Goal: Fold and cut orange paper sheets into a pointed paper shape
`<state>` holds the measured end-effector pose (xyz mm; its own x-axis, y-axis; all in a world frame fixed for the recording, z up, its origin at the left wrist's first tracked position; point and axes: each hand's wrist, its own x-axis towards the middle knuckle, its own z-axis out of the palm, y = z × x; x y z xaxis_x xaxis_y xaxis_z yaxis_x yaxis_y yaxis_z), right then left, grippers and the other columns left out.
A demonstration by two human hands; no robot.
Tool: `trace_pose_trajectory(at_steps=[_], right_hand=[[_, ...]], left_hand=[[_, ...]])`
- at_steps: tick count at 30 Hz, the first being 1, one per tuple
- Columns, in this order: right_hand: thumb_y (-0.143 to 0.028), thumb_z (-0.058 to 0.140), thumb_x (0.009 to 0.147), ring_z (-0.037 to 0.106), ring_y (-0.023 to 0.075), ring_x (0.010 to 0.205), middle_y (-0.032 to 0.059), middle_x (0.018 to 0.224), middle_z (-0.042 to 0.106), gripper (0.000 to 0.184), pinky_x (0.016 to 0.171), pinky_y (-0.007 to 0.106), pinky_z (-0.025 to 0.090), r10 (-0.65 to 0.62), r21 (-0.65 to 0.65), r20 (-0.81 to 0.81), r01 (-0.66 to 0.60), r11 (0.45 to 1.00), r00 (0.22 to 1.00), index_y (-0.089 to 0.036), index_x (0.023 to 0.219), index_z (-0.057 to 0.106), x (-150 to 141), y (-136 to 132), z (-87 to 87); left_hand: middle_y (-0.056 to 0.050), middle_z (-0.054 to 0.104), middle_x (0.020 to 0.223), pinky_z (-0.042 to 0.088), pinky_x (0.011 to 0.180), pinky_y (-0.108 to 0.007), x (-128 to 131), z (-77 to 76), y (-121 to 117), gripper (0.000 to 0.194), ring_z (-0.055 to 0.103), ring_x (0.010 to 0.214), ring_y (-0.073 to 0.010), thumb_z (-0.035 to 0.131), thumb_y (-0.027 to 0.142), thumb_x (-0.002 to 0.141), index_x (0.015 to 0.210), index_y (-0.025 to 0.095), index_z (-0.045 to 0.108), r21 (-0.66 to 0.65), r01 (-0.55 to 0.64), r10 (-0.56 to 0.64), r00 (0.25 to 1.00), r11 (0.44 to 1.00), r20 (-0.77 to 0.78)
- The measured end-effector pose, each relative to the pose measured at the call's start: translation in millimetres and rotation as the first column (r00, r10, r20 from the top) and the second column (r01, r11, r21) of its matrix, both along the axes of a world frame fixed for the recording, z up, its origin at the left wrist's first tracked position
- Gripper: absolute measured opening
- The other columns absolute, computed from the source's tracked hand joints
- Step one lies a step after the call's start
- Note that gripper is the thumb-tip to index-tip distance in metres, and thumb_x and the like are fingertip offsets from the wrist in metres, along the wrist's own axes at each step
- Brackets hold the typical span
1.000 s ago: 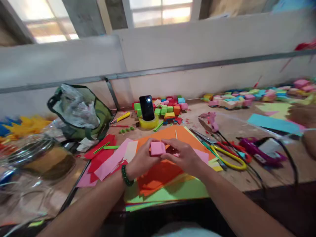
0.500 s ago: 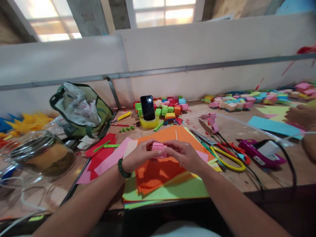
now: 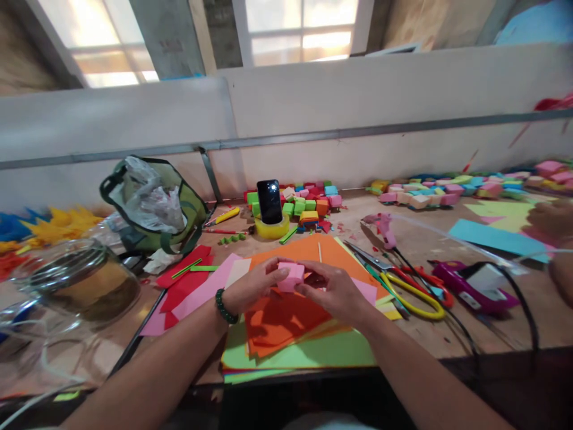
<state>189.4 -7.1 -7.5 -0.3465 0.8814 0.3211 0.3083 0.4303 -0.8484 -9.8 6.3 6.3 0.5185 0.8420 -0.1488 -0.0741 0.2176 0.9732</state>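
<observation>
Both my hands hold a small pink paper cube (image 3: 290, 276) above a stack of coloured paper sheets (image 3: 290, 322), orange on top and green below. My left hand (image 3: 253, 288), with a green bead bracelet at the wrist, grips the cube's left side with closed fingers. My right hand (image 3: 333, 289) pinches its right side. Pink and red paper pieces (image 3: 192, 286) lie just left of the hands.
A phone (image 3: 269, 202) stands in a yellow tape roll before a heap of coloured paper cubes (image 3: 308, 200). Yellow-handled scissors (image 3: 403, 283), a pink glue gun (image 3: 382, 226) and a purple glue gun (image 3: 465, 279) lie right. A green bag (image 3: 152, 206) and glass jar (image 3: 76, 280) sit left. Another person's hand (image 3: 553, 218) shows far right.
The pink cube has been turned between my fingers, and both hands have shifted slightly. The camera has tilted up a little.
</observation>
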Motion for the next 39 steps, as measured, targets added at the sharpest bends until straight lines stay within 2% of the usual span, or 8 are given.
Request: trace_pose_trajectory(at_steps=[3,7,12,17,20,23,28,39], right_hand=[[-0.031,0.067,0.079,0.067,0.0167,0.077,0.0051,0.091,0.071,0.04,0.07,0.028,0.055,-0.004,-0.06,-0.047,0.001,0.998,0.999,-0.018,0.116,0.06,1,0,2.2],[-0.03,0.064,0.081,0.066,0.0162,0.077,0.0051,0.089,0.071,0.036,0.069,0.027,0.054,-0.002,-0.084,-0.024,0.0,0.996,1.0,-0.016,0.114,0.061,0,-2,7.2],[-0.035,0.058,0.086,0.065,0.0153,0.078,0.0048,0.092,0.07,0.036,0.071,0.027,0.053,0.031,-0.061,0.047,-0.028,0.998,0.998,-0.018,0.118,0.061,1,-4,9.1],[-0.041,0.074,0.072,0.066,0.0159,0.08,0.0079,0.115,0.063,0.062,0.074,0.031,0.056,-0.053,-0.043,0.009,0.053,0.998,0.999,-0.023,0.127,0.053,0,-5,6.2],[-0.039,0.075,0.071,0.066,0.0174,0.08,0.0069,0.105,0.066,0.046,0.075,0.033,0.056,-0.089,-0.031,-0.01,0.089,0.996,0.996,-0.022,0.112,0.062,-2,-4,3.7],[-0.033,0.072,0.075,0.068,0.019,0.084,0.0062,0.099,0.07,0.036,0.078,0.033,0.057,-0.068,-0.099,-0.102,0.058,0.993,0.992,-0.021,0.108,0.063,-4,-4,3.7],[-0.027,0.071,0.074,0.069,0.0222,0.09,0.0075,0.098,0.072,0.034,0.08,0.036,0.057,-0.034,-0.198,-0.217,-0.01,0.98,0.976,-0.019,0.106,0.063,-5,-6,11.0],[-0.024,0.071,0.075,0.07,0.0211,0.088,0.0068,0.099,0.073,0.034,0.082,0.036,0.057,0.013,-0.213,-0.249,-0.067,0.975,0.969,-0.019,0.109,0.064,-3,-5,9.5]], left_hand=[[-0.004,0.061,0.097,0.051,0.059,-0.02,-1,1.5,0,0.046,0.06,0.077,-0.0131,0.077,0.041,0.068,0.105,0.019,0.059,0.005,-0.011,0.011,1.0,1.0,0.008],[-0.005,0.063,0.091,0.051,0.066,-0.022,-1,2.9,2,0.039,0.059,0.08,-0.0143,0.074,0.044,0.071,0.095,0.015,0.064,0.002,-0.01,0.01,1.0,1.0,-0.027],[-0.004,0.062,0.09,0.05,0.063,-0.021,-2,3.9,3,0.038,0.059,0.078,-0.0136,0.072,0.045,0.073,0.095,0.015,0.066,0.011,-0.01,0.01,0.998,1.0,-0.06],[-0.002,0.062,0.086,0.051,0.059,-0.023,-1,1.7,4,0.043,0.059,0.069,-0.0123,0.068,0.049,0.076,0.105,0.019,0.061,-0.036,-0.083,0.082,0.996,0.996,-0.03],[-0.003,0.062,0.083,0.049,0.054,-0.021,-1,1.4,3,0.045,0.06,0.063,-0.0116,0.062,0.054,0.079,0.104,0.017,0.062,-0.008,-0.057,0.057,0.997,0.998,-0.054],[-0.006,0.064,0.096,0.05,0.056,-0.022,-2,3.2,2,0.048,0.063,0.069,-0.0136,0.069,0.05,0.075,0.11,0.018,0.061,0.049,-0.015,0.019,0.997,0.999,-0.073],[-0.005,0.064,0.1,0.052,0.066,-0.023,-5,3.7,2,0.051,0.063,0.079,-0.0147,0.079,0.031,0.068,0.113,0.018,0.061,0.102,-0.01,0.015,0.999,0.995,-0.052],[-0.005,0.066,0.097,0.052,0.071,-0.025,-4,7.5,2,0.044,0.061,0.084,-0.0157,0.08,0.024,0.064,0.105,0.016,0.065,0.096,-0.004,0.009,0.998,0.995,-0.057]])
